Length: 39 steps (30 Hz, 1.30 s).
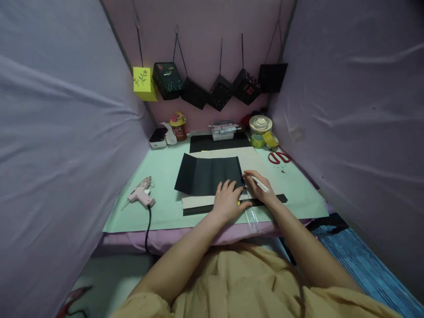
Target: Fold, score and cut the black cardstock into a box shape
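A folded sheet of black card point(212, 170) lies in front of me, its left panel tilted up along a crease. My left hand point(228, 198) rests flat with fingers spread over the card's lower edge and a clear ruler point(252, 218). In my right hand point(260, 187) is a white pen point(260, 182), pinched with its tip at the card's right edge. Beneath the card are a pale board point(250, 157) and a black strip point(198, 211) that runs under my hands.
A glue gun point(141, 193) with a black cord lies at the left. Red-handled scissors point(278, 157), rolls of tape point(270, 139) and a box of pens point(223, 130) stand toward the back. Decorated boxes point(247, 86) hang above. Fabric walls point(347, 110) close in both sides.
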Each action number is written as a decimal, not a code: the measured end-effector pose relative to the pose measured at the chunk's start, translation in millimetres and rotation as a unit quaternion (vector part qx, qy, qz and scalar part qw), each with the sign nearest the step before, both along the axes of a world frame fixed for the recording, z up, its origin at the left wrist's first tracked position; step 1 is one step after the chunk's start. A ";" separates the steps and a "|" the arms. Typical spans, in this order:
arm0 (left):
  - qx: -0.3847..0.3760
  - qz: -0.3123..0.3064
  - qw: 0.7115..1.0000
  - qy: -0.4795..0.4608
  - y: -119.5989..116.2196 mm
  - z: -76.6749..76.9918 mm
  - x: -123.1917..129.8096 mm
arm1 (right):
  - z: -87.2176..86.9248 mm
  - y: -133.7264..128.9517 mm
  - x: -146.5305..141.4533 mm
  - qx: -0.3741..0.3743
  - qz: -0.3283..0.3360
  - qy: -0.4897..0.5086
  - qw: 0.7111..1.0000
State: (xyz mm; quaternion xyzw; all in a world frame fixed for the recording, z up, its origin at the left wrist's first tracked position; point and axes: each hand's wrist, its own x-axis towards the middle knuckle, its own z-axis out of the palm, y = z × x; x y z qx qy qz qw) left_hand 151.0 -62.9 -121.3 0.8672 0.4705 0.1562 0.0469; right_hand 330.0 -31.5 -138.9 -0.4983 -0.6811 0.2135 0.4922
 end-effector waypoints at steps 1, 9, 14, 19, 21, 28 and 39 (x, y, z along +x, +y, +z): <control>0.001 0.001 1.000 0.001 0.0 -0.2 0.7 | -1.7 0.7 0.2 0.009 0.001 -0.024 1.000; 0.003 0.025 1.000 0.013 -4.4 3.1 0.5 | -10.0 7.3 1.3 0.018 -0.010 -0.168 0.986; -0.017 0.063 0.997 0.037 -5.1 12.2 -22.1 | -7.1 5.7 -1.4 0.010 -0.015 -0.196 0.980; -0.036 0.102 0.992 0.058 -0.1 19.6 -64.9 | -0.8 3.7 3.2 -0.019 -0.010 -0.154 0.988; -0.047 0.114 0.991 0.061 1.9 18.8 -79.5 | 0.8 3.8 6.5 -0.005 -0.019 -0.085 0.996; -0.049 0.120 0.990 0.049 1.2 11.5 -92.6 | -2.9 7.1 10.0 0.017 -0.046 0.046 0.998; -0.042 0.120 0.990 0.058 -0.8 10.2 -89.8 | 37.0 -31.9 -40.2 0.112 0.046 -0.216 0.969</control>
